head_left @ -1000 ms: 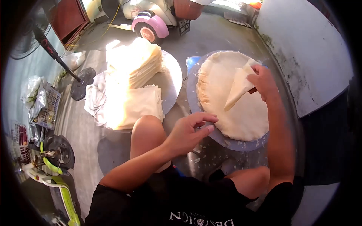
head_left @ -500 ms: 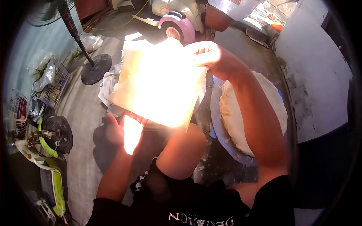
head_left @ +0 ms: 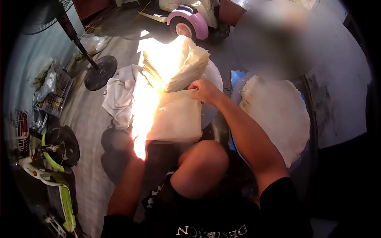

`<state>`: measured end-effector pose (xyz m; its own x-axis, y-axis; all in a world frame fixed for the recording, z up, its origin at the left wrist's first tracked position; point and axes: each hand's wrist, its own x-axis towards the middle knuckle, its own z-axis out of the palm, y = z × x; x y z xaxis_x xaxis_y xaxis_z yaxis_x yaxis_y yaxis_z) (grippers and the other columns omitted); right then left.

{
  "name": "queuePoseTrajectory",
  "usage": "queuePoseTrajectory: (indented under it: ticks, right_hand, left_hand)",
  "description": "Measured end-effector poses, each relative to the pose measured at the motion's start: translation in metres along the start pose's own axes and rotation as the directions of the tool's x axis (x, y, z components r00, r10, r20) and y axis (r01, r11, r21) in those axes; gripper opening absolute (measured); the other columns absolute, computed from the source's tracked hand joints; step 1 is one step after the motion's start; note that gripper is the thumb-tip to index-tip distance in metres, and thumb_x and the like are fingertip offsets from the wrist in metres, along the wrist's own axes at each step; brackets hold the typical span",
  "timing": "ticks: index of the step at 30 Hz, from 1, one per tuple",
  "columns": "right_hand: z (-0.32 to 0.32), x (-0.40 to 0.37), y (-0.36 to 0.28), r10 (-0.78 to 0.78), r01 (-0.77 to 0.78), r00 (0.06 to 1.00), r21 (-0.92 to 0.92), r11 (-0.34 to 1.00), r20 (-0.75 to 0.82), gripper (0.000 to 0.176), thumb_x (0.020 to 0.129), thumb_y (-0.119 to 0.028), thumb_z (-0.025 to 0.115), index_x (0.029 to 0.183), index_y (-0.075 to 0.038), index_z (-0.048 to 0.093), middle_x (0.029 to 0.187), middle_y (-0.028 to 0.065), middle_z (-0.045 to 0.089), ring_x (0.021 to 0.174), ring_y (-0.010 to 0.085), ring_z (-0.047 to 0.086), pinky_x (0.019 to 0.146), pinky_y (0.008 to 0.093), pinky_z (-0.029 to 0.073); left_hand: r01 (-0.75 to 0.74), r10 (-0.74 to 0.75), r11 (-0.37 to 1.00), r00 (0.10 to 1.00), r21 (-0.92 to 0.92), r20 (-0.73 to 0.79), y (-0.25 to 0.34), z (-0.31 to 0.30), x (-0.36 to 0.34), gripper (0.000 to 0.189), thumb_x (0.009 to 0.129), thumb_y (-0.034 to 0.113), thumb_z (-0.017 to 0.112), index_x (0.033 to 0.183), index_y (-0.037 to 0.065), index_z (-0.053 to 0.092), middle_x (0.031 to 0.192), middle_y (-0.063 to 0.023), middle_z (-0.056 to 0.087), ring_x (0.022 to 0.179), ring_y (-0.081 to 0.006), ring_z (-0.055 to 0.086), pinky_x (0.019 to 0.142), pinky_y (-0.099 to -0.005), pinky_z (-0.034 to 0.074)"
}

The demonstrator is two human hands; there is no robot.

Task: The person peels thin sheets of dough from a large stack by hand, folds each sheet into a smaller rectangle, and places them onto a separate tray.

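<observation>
In front of me lies a pale, squarish sheet (head_left: pixel 178 119), at the near side of a tall stack of similar thin sheets (head_left: pixel 190 67). My right hand (head_left: pixel 203 92) pinches the sheet's upper right corner beside the stack. At the sheet's lower left edge is my left hand (head_left: pixel 139 144); glaring sunlight washes out its fingers, so their pose is hidden. A crumpled light cloth (head_left: pixel 122 95) rests left of the stack. To the right, a large round pile of pale sheets (head_left: pixel 278 119) sits on a blue support.
A fan stand (head_left: pixel 101 73) and a wire basket (head_left: pixel 59 93) are at the left. Nearer is a green and white scooter (head_left: pixel 65 198). A pink-fendered vehicle (head_left: pixel 190 22) stands beyond the stack. A large blurred round shape (head_left: pixel 278 43) covers the upper right.
The sheet has come down and toward me, uncovering the stack. My right hand has moved down and left with its corner. A blurred shape has appeared at upper right.
</observation>
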<state>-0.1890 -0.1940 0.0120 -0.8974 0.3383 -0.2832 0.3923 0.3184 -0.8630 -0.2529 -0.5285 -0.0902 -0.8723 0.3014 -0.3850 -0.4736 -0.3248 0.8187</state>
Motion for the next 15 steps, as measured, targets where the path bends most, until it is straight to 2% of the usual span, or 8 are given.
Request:
queuePoseTrajectory:
  ticks: [2, 3, 5, 6, 8, 12, 13, 15]
  right_hand:
    - [0.006, 0.011, 0.021, -0.271, 0.229, 0.961, -0.377, 0.898, -0.06, 0.029, 0.08, -0.014, 0.071, 0.106, -0.001, 0.071, 0.092, 0.0147, 0.073, 0.082, 0.0242, 0.07, 0.073, 0.0372, 0.055]
    - [0.01, 0.009, 0.023, -0.272, 0.231, 0.96, -0.374, 0.898, -0.061, 0.029, 0.08, -0.014, 0.071, 0.106, -0.001, 0.071, 0.092, 0.0147, 0.073, 0.082, 0.0242, 0.07, 0.073, 0.0372, 0.055]
    - [0.019, 0.002, 0.029, -0.295, 0.169, 0.919, -0.416, 0.894, -0.261, 0.033, 0.079, -0.013, 0.07, 0.111, -0.002, 0.069, 0.093, 0.0167, 0.072, 0.085, 0.0279, 0.07, 0.077, 0.0381, 0.054]
    - [0.018, -0.005, 0.027, -0.296, 0.169, 0.918, -0.415, 0.894, -0.263, 0.033, 0.079, -0.013, 0.07, 0.111, -0.002, 0.069, 0.093, 0.0167, 0.072, 0.085, 0.0279, 0.07, 0.077, 0.0381, 0.054]
    - [0.012, -0.03, 0.015, -0.199, 0.049, 0.895, -0.355, 0.934, -0.4, 0.034, 0.081, -0.014, 0.07, 0.113, -0.002, 0.068, 0.091, 0.0148, 0.072, 0.086, 0.0275, 0.07, 0.078, 0.0381, 0.054]
    - [-0.042, -0.107, 0.017, -0.149, 0.014, 0.922, -0.355, 0.935, -0.358, 0.033, 0.082, -0.017, 0.069, 0.111, -0.003, 0.069, 0.094, 0.0136, 0.073, 0.094, 0.0294, 0.07, 0.083, 0.0398, 0.054]
    - [-0.057, -0.131, 0.028, -0.157, 0.008, 0.908, -0.358, 0.934, -0.389, 0.032, 0.082, -0.017, 0.068, 0.111, -0.004, 0.069, 0.093, 0.013, 0.073, 0.092, 0.0288, 0.07, 0.082, 0.0395, 0.054]
    - [-0.089, -0.183, 0.059, -0.133, -0.051, 0.87, -0.357, 0.933, -0.474, 0.031, 0.083, -0.017, 0.068, 0.111, -0.005, 0.069, 0.091, 0.0125, 0.073, 0.09, 0.0281, 0.07, 0.081, 0.0391, 0.054]
  left_hand:
    - [-0.027, 0.015, 0.97, 0.999, 0.241, 0.052, 0.021, 0.012, -0.007, 0.04, 0.097, 0.015, 0.065, 0.135, 0.008, 0.058, 0.12, -0.0066, 0.066, 0.102, -0.0177, 0.066, 0.082, -0.0337, 0.058]
    - [-0.019, -0.004, 0.955, 0.997, 0.295, 0.078, 0.02, 0.009, 0.001, 0.04, 0.098, 0.018, 0.065, 0.135, 0.005, 0.058, 0.118, -0.0072, 0.067, 0.097, -0.0158, 0.067, 0.075, -0.0305, 0.058]
    - [-0.034, 0.017, 0.943, 0.998, 0.332, 0.053, 0.015, 0.002, 0.009, 0.038, 0.098, 0.018, 0.065, 0.133, 0.005, 0.059, 0.116, -0.0072, 0.068, 0.095, -0.0156, 0.067, 0.073, -0.0304, 0.058]
    - [-0.042, 0.035, 0.929, 0.999, 0.366, 0.027, 0.013, 0.001, 0.009, 0.036, 0.098, 0.018, 0.065, 0.13, 0.004, 0.06, 0.114, -0.0073, 0.069, 0.094, -0.0153, 0.068, 0.072, -0.0302, 0.058]
    - [-0.055, 0.044, 0.95, 0.998, 0.306, 0.043, 0.019, 0.007, -0.005, 0.039, 0.097, 0.015, 0.065, 0.134, 0.003, 0.055, 0.12, -0.0095, 0.066, 0.098, -0.0162, 0.066, 0.073, -0.0298, 0.057]
    - [-0.178, 0.219, 0.929, 0.971, 0.325, -0.096, 0.028, 0.007, -0.021, 0.055, 0.094, 0.007, 0.067, 0.143, 0.003, 0.042, 0.136, -0.014, 0.057, 0.116, -0.0226, 0.059, 0.088, -0.0369, 0.052]
    - [-0.343, 0.415, 0.815, 0.908, 0.466, -0.057, 0.02, -0.001, -0.013, 0.056, 0.093, 0.006, 0.065, 0.144, 0.001, 0.043, 0.139, -0.0161, 0.055, 0.121, -0.0252, 0.056, 0.095, -0.0372, 0.048]
    - [-0.525, 0.669, 0.392, 0.726, 0.755, 0.157, 0.028, 0.018, -0.04, 0.054, 0.092, 0.006, 0.064, 0.142, -0.002, 0.045, 0.142, -0.0181, 0.052, 0.128, -0.0291, 0.052, 0.107, -0.0397, 0.041]
